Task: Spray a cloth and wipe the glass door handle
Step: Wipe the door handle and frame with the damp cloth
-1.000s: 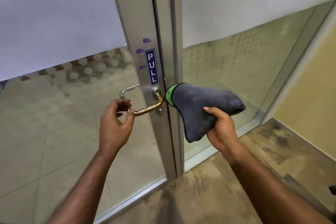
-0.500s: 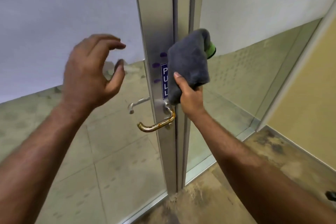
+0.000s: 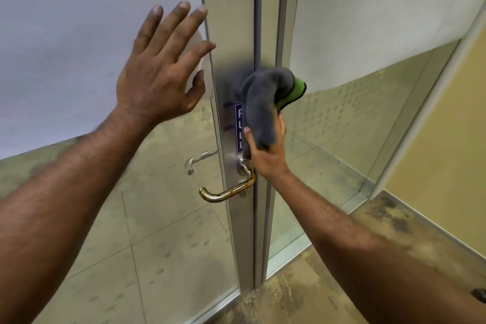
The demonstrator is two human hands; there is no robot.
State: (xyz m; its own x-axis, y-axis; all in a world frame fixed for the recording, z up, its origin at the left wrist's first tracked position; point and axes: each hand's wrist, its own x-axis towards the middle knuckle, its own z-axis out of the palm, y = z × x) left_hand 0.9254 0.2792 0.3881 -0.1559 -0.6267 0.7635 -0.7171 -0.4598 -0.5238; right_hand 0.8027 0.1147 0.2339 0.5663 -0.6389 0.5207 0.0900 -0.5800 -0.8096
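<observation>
We see the left hand (image 3: 160, 66) at about 10 o'clock in the frame, raised with fingers (image 3: 168, 26) spread wide and holding nothing; its fingertips reach the edge of the metal door frame (image 3: 231, 34), and the palm faces the frosted glass panel (image 3: 79, 34). We cannot tell for certain whether the palm touches the glass.

The right hand (image 3: 267, 155) sits near the centre of the frame, closed around the lower end of a grey cloth (image 3: 263, 108). The cloth stands upward from the grip and folds over at its top, where a green edge (image 3: 297, 89) shows at about 1 o'clock from the hand. The cloth rests against the frame and covers the right part of a blue PULL sign (image 3: 238, 129).

The door handle (image 3: 226, 192), a curved lever with a brassy, worn finish, lies at 6 o'clock from the cloth, just below the right hand. Its round base (image 3: 243, 166) is beside the heel of that hand. The cloth is apart from the lever bar. A second, silver lever (image 3: 198, 160) shows through the glass at 9 o'clock from the base.

A stained floor (image 3: 302, 297) fills the lower right of the frame.
</observation>
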